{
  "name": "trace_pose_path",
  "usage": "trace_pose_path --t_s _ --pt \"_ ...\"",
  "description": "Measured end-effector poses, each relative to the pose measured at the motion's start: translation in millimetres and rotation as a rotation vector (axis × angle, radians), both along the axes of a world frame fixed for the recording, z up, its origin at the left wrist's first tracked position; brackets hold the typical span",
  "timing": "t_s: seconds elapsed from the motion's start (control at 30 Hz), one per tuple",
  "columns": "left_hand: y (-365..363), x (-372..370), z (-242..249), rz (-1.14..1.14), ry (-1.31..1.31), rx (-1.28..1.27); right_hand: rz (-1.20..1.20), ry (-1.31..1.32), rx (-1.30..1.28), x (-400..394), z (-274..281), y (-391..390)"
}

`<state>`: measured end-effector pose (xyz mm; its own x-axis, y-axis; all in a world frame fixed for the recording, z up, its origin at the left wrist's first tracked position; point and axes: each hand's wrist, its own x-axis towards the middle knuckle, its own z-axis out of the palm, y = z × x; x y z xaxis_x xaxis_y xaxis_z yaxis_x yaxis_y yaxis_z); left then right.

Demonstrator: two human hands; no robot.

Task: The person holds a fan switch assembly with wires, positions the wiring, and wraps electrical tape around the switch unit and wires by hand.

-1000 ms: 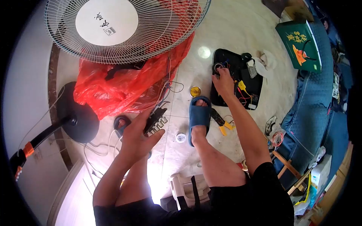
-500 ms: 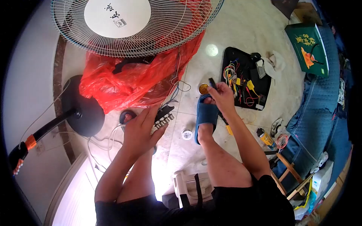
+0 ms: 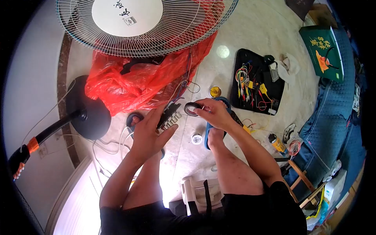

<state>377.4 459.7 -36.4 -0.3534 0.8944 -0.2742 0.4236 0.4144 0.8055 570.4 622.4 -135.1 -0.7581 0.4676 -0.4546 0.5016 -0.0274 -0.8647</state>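
My left hand (image 3: 149,132) is wrapped round a dark fan switch block (image 3: 170,119) with a row of pale push buttons along one side. Wires (image 3: 181,92) run up from its far end towards the red bag. In a pinch, my right hand (image 3: 214,112) holds a roll of black electrical tape (image 3: 192,109) by its edge, just right of the switch block and apart from it. A small round tin with yellowish contents (image 3: 215,91) stands on the floor beyond my right hand. Nearer me, between my legs, is a little white round container (image 3: 196,138).
A fan head (image 3: 127,17) in a wire grille and a red plastic bag (image 3: 129,86) fill the far left. The black fan base (image 3: 88,107) lies at left. At right are an open black tool case (image 3: 256,80) with clip leads, a spray can (image 3: 277,144) and a green box (image 3: 322,53).
My right hand has come left and nearer me, bringing the tape roll beside the switch block. The roll has turned so its ring shows. My left hand keeps its grip.
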Motion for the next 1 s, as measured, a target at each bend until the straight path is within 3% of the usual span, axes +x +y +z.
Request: trace_pose_path --t_s 0.47,0.67,0.87,1.0 --pt "-6.6 -3.2 -10.9 0.129 -0.355 -0.009 0.000 0.036 -0.132 -10.1 9.2 -0.1" --pt "-1.5 -1.4 1.2 0.041 -0.058 -0.027 -0.126 0.118 -0.272 -0.3 -29.3 -5.4" --pt "-4.1 0.0 -4.6 0.020 0.037 0.002 -0.152 0.180 -0.337 -0.8 -26.5 -4.7" --pt "-4.2 -4.5 -5.8 0.151 -0.241 -0.037 -0.211 0.180 -0.598 -8.9 7.3 0.3"
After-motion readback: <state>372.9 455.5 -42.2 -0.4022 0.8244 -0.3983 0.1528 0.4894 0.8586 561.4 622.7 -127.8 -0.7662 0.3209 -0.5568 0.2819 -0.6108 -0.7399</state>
